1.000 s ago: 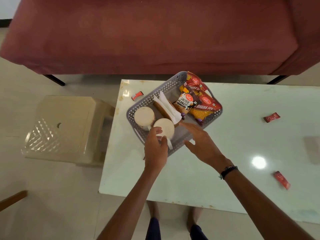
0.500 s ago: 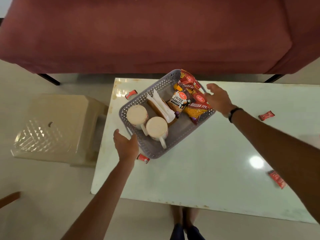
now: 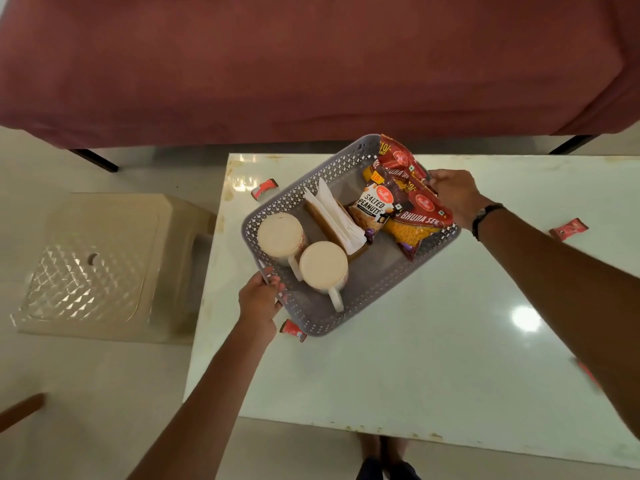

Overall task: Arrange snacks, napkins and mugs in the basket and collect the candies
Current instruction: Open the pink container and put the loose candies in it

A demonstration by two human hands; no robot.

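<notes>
The grey perforated basket (image 3: 313, 318) sat askew on the left part of the white glossy table (image 3: 415, 358). Inside it two upturned white mugs (image 3: 303, 249) stood side by side at its near-left end, a stack of white napkins (image 3: 337, 214) in a brown holder leaned in the middle, and the snack packets (image 3: 403, 206), salted peanuts and bhujia sev, filled the far-right end, one red pack poking above the rim. The left hand (image 3: 259, 299) gripped the basket's near-left wall, fingers curled over the rim. The right hand (image 3: 452, 197), a dark band at its wrist, held the far-right end with fingers curled at the rim beside the packets. Red-wrapped candies lay on the table: one (image 3: 265, 188) just beyond the basket's far-left side, one (image 3: 292, 330) touching its near corner, one (image 3: 568, 230) well apart to the right. A cream plastic stool (image 3: 100, 265) stood on the pale tiled floor (image 3: 86, 393) left of the table, and a maroon sofa (image 3: 311, 64) spanned the far side.
</notes>
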